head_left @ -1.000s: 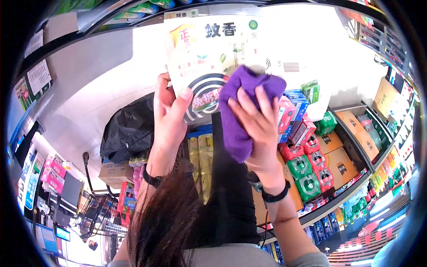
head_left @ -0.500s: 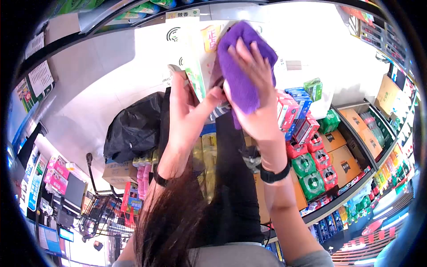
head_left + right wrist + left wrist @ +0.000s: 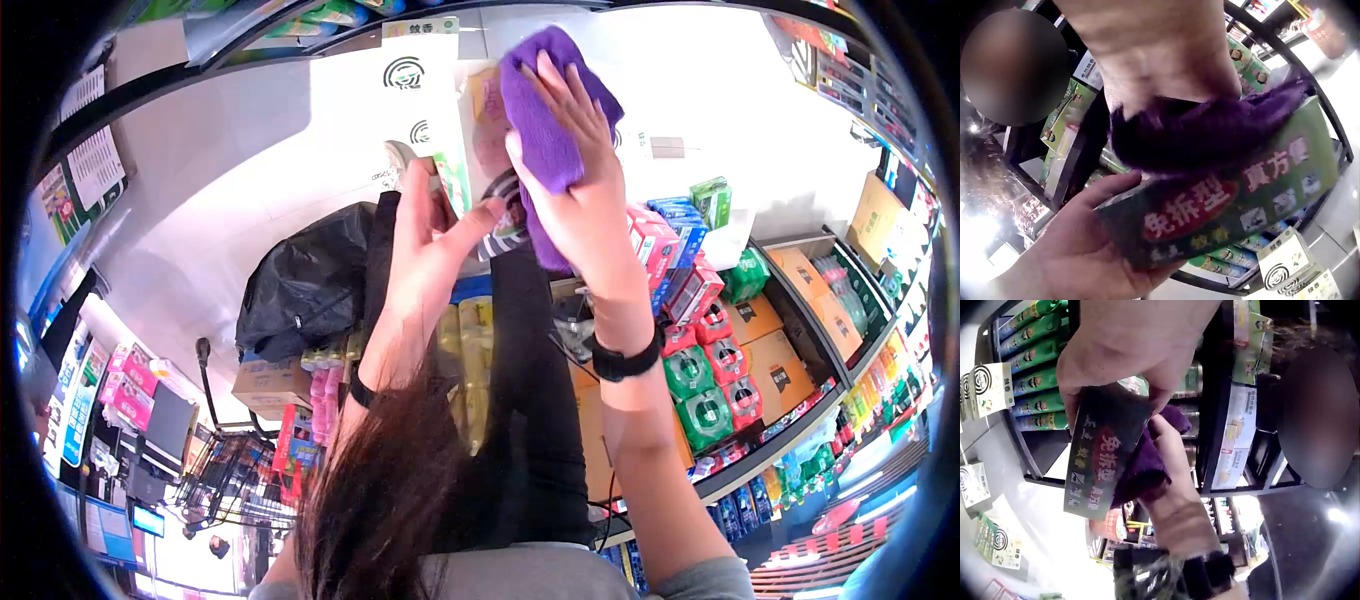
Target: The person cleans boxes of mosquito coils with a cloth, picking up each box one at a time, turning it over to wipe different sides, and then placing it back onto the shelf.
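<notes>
In the head view my left hand (image 3: 450,195) grips a mosquito-coil box (image 3: 485,120) raised toward the upper shelf, thumb on one face and fingers behind. My right hand (image 3: 565,130) holds a purple cloth (image 3: 535,100) against the box, fingers spread over it and the cloth's tail hanging below the palm. In the left wrist view the left hand (image 3: 1122,350) holds the box (image 3: 1100,456) from above, with the cloth (image 3: 1144,465) bunched beside it. In the right wrist view the cloth (image 3: 1197,134) lies on the box's printed face (image 3: 1229,212), with the left hand (image 3: 1085,250) underneath.
Shelves on the right carry red and green packs (image 3: 690,370) and cardboard cartons (image 3: 770,370). A black bag (image 3: 300,280) lies lower left above a wire cart (image 3: 220,480). More boxes with a round logo (image 3: 985,381) stand on the upper shelf.
The box has turned from front-on to nearly edge-on and risen a little. My right hand has slid the purple cloth upward across it.
</notes>
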A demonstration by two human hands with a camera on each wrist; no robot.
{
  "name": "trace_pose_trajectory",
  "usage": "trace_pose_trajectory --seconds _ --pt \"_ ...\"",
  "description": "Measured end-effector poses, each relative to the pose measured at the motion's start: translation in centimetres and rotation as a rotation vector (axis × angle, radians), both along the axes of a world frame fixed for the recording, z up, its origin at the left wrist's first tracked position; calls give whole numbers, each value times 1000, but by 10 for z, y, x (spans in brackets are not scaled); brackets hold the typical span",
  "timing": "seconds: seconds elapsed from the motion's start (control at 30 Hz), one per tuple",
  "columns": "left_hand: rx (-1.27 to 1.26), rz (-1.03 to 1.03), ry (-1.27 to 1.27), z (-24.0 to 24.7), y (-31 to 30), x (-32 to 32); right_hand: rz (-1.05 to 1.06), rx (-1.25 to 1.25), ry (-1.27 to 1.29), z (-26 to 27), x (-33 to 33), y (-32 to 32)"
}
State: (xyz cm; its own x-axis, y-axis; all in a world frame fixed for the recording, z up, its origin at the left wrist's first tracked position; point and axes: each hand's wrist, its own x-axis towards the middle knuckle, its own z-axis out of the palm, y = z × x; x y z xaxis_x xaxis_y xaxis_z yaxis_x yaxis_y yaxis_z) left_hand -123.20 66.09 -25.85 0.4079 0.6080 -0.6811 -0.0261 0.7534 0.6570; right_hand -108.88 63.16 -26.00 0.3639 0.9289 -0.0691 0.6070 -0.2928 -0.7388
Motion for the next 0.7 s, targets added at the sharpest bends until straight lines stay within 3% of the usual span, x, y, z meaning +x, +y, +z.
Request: trace_pose_trajectory --seconds 0.1,0.23,0.27,0.3,0.37,0.43,0.47,0.63,0.7 --pt "-21 -30 0 -2 -2 1 38 4 20 5 -7 8" --pt "138 65 131 -13 -3 3 67 -69 382 12 -29 -23" --pt "338 -61 296 -11 -1 3 40 -35 497 8 -30 -33" --pt "534 -191 464 -9 0 2 -133 -80 751 12 -33 -36" --pt "450 -296 604 2 -3 6 -398 -249 1055 22 -36 -35" --pt "584 -286 588 -1 -15 7 -468 -137 1101 12 -44 -27" --pt "1163 -354 679 -19 -25 7 -539 -37 1045 6 -47 -19" --pt "1136 -573 729 -12 -24 16 -824 115 1128 -18 -41 -9" --pt "979 -545 424 -8 -21 10 -822 18 953 -35 -27 -23"
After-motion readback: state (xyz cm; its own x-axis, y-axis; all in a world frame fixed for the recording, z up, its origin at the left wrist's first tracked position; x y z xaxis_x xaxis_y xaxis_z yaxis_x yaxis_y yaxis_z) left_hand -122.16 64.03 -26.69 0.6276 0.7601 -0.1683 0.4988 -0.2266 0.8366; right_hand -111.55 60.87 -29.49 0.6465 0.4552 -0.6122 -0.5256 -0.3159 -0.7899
